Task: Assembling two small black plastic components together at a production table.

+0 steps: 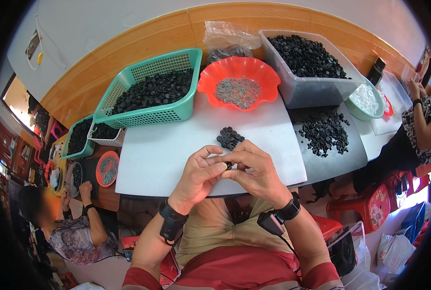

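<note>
My left hand point(198, 174) and my right hand point(256, 169) meet over the front of a white board point(152, 159). Both pinch one small black round piece point(229, 165) between thumbs and fingertips, which partly hide it. Just beyond my fingers, a small heap of black ring-like pieces point(230, 137) lies on the board. Farther back stands a red wavy-rimmed bowl point(272, 77) with many thin grey metal bits point(238, 92). Black pieces also fill a green basket point(169, 115) at the back left and a translucent bin point(304, 92) at the back right.
Loose black pieces point(324, 133) lie on a dark board point(353, 150) to the right. Beyond it is a pale green bowl point(377, 115) of whitish pieces. A plastic bag point(230, 36) rests against the wall. Other people sit at left point(82, 237) and right point(420, 128).
</note>
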Motion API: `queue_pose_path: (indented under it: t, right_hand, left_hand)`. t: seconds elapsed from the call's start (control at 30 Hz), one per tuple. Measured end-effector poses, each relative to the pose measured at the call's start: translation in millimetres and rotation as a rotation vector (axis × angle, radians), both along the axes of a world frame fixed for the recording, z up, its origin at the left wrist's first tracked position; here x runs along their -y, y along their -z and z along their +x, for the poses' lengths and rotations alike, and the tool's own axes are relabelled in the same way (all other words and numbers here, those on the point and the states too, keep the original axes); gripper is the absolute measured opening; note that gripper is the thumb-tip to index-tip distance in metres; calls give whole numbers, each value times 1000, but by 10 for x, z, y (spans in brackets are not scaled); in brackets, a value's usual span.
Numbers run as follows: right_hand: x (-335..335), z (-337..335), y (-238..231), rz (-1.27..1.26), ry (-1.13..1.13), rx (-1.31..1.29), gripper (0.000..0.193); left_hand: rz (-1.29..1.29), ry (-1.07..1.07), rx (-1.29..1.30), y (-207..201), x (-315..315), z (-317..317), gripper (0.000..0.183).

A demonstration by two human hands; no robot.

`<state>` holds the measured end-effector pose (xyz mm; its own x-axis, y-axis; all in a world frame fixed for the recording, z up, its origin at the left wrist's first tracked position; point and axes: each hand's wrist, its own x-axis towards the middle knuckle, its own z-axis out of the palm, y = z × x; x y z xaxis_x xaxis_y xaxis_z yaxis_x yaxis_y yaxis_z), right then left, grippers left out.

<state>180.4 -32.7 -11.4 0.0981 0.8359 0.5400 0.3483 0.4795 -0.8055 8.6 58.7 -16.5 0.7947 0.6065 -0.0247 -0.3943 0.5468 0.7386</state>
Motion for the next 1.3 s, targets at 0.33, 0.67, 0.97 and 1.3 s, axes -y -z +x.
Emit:
queue_pose_path:
  t: [0.33,0.67,0.97,1.3]
  right_hand:
    - [-11,21,85,21,38,4,30]
    - [-22,-54,34,38,128,56,29]
    - [-23,-89,51,70,232,76,25]
    - [-45,-121,86,41,325,8,29]
  left_hand:
    - [31,69,-7,-3,-14,39,24]
    - [51,-3,0,73,-9,40,22]
    - [113,-20,-42,99,25,49,22]
    - [129,-37,-18,96,33,87,25]
